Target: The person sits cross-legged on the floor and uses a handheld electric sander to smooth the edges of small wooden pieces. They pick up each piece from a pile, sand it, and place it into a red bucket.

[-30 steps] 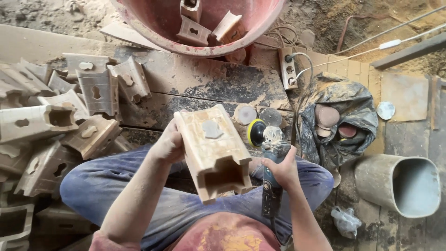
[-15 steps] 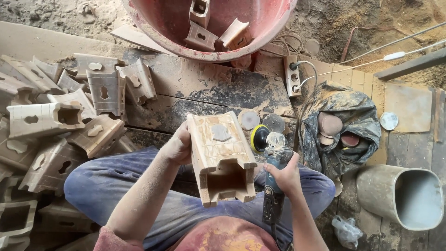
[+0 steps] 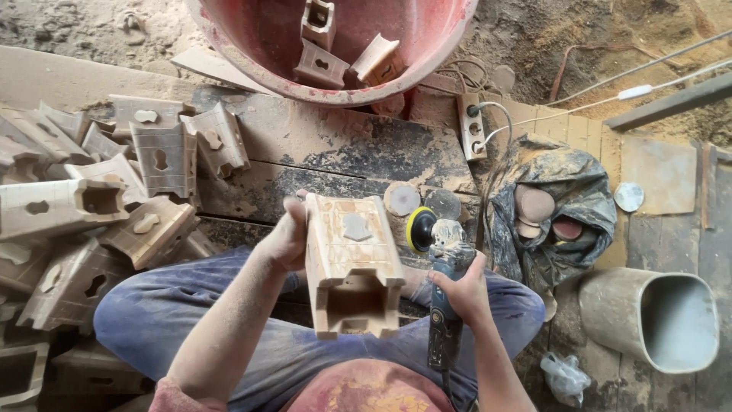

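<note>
- The left hand (image 3: 284, 243) holds a hollow wooden block (image 3: 352, 263) above the lap, its open end toward the wearer and its top face, with a keyhole-shaped cutout, turned up. The grip is wrapped round the block's left side, fingers pressed against the wood.
- The right hand (image 3: 461, 290) is closed round the body of a small angle grinder (image 3: 444, 286), just right of the block. Its yellow-backed sanding pad (image 3: 419, 229) faces the block's right wall, close beside it; whether they touch cannot be told.
- To sand well, I would judge: keep the pad flat to the wall rather than tipped on an edge, use light pressure, and sweep along the length so no hollow is dug.
- The left grip should brace the block against the push of the pad, with fingers kept clear of the wall being sanded.
- The cord trails toward the body; keeping it off the pad looks wise.
- A heap of similar blocks (image 3: 91, 221) lies on the left of the floor boards, and a few more sit in a red tub (image 3: 229, 30) at the far side.
- Spare sanding discs (image 3: 402, 198) lie on the boards just beyond the block, others in a dusty bag (image 3: 564, 183) on the right, and a grey bucket (image 3: 648, 313) lies tipped over near right.
</note>
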